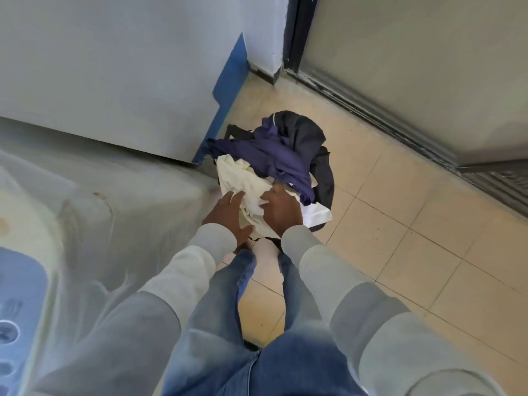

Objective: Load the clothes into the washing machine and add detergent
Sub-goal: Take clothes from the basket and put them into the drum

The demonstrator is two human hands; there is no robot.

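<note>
Your left hand (228, 214) lies flat-fingered on the cream garment (243, 178) while your right hand (281, 211), close beside it, grips its folds, the purple garment (265, 155) just beyond both and the washing machine (94, 201) left of them.

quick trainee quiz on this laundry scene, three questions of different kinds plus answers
1. True or false: the left hand and the right hand both touch the cream cloth.
2. Which item lies over the far side of the cream cloth? A. purple garment B. red towel C. green sock
3. Fill the gap: the washing machine stands on the person's ____ side.

Key: 1 true; 2 A; 3 left
</note>
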